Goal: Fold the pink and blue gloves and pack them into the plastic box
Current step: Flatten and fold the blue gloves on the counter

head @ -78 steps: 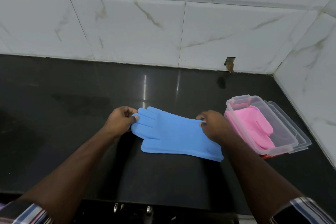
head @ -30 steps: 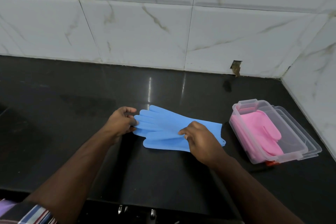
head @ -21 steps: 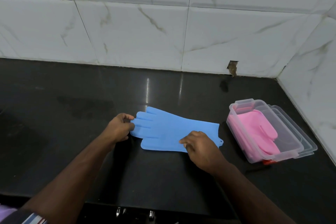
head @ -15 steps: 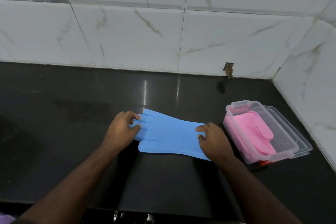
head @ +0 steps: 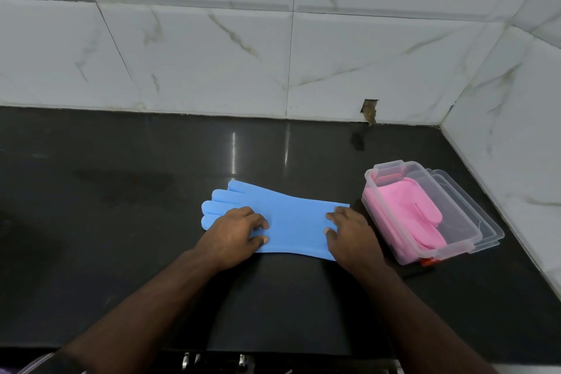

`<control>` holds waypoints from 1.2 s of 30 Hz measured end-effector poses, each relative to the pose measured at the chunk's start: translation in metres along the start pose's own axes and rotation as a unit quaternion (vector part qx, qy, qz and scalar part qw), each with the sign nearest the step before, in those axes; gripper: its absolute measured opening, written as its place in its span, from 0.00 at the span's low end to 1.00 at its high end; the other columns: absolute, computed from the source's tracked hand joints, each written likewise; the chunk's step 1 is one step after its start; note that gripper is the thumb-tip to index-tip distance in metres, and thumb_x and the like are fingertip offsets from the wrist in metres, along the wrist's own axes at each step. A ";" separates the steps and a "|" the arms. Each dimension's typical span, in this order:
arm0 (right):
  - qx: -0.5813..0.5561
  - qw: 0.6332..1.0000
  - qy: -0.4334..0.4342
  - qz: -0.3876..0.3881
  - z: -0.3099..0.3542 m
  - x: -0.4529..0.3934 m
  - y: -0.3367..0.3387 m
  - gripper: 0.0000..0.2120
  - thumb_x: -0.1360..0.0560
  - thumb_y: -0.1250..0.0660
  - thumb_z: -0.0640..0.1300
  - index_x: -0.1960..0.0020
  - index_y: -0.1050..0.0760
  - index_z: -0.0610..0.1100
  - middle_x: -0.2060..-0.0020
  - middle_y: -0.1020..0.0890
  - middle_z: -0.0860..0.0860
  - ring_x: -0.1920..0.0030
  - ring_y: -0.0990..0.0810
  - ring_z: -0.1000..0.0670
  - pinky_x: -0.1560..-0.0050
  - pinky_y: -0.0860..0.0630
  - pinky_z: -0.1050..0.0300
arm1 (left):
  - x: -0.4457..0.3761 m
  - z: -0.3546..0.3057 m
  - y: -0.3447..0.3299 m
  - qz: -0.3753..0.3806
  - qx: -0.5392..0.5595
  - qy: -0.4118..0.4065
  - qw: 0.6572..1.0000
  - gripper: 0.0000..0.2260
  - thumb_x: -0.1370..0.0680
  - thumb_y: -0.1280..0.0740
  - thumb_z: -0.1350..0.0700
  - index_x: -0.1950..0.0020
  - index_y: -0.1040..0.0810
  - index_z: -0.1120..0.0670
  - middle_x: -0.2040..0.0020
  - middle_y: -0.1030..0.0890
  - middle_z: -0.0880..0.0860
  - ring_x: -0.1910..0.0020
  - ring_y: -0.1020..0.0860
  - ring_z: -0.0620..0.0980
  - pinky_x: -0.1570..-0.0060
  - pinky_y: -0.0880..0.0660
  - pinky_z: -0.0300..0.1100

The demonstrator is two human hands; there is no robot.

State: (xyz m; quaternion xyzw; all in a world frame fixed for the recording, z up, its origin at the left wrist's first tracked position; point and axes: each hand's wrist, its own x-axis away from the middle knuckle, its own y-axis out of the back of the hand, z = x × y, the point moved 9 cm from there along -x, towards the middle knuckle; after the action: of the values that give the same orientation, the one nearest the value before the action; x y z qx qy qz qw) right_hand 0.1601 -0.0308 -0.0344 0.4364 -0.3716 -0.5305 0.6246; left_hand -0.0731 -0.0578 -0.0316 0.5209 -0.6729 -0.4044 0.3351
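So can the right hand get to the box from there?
Probably yes. The right hand lies on the blue glove beside the box, which is open, with nothing between them.

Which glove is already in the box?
The pink glove. It lies inside the clear plastic box, while the blue glove is flat on the counter under both hands.
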 end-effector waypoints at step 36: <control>-0.067 0.996 0.050 0.021 0.039 -0.011 0.013 0.19 0.21 0.37 0.49 0.31 0.26 0.46 0.32 0.25 0.52 0.31 0.29 0.51 0.30 0.37 0.56 | -0.020 -0.040 0.011 -0.137 -0.093 -0.041 0.985 0.16 0.23 0.37 0.45 0.39 0.20 0.49 0.39 0.20 0.47 0.37 0.23 0.50 0.38 0.28 0.50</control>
State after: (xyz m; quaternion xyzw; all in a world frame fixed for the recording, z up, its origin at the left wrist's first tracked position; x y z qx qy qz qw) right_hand 0.1264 -0.0251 -0.0086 0.4120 -0.3129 -0.5183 0.6810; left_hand -0.0382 -0.0444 -0.0046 0.5580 -0.5678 -0.5281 0.2955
